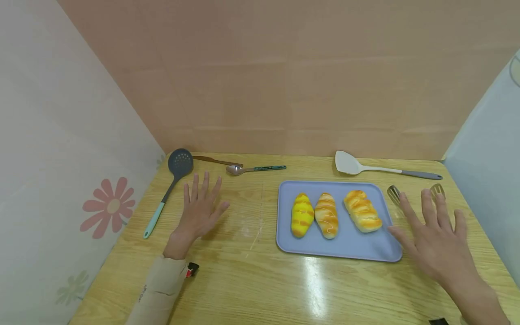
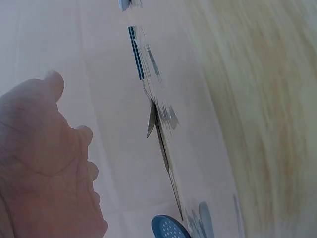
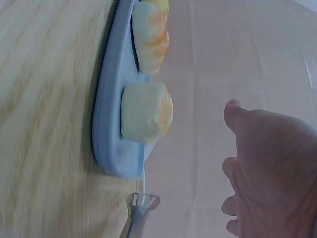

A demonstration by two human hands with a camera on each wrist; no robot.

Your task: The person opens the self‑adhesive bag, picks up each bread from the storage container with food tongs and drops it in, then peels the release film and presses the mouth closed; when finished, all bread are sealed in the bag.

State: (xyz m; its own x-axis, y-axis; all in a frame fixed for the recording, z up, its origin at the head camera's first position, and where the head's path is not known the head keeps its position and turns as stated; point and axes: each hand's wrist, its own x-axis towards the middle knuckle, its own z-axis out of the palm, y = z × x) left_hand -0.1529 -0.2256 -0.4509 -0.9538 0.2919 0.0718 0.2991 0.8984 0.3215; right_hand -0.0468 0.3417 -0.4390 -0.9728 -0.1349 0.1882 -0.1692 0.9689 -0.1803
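Observation:
My left hand (image 1: 199, 214) hovers with fingers spread above the table's left part, holding nothing. Nearest to it lies a dark skimmer (image 1: 180, 162) with a mint handle. Behind are a spoon (image 1: 264, 169) with a dark green handle and a brown knife (image 1: 217, 160). My right hand (image 1: 440, 243), fingers also spread and nothing in it, is at the right of a blue-grey tray (image 1: 345, 250). Metal tongs (image 1: 393, 194) with slotted ends lie partly hidden behind its fingers. On the tray sit a yellow bread (image 1: 302, 216), a striped bread roll (image 1: 327, 216) and a braided bread (image 1: 363, 212).
A white spatula (image 1: 348, 163) with a grey handle lies at the back right of the wooden table (image 1: 243, 289). A brownish wall covering (image 1: 260, 90) stands behind, with pale side walls at left and right.

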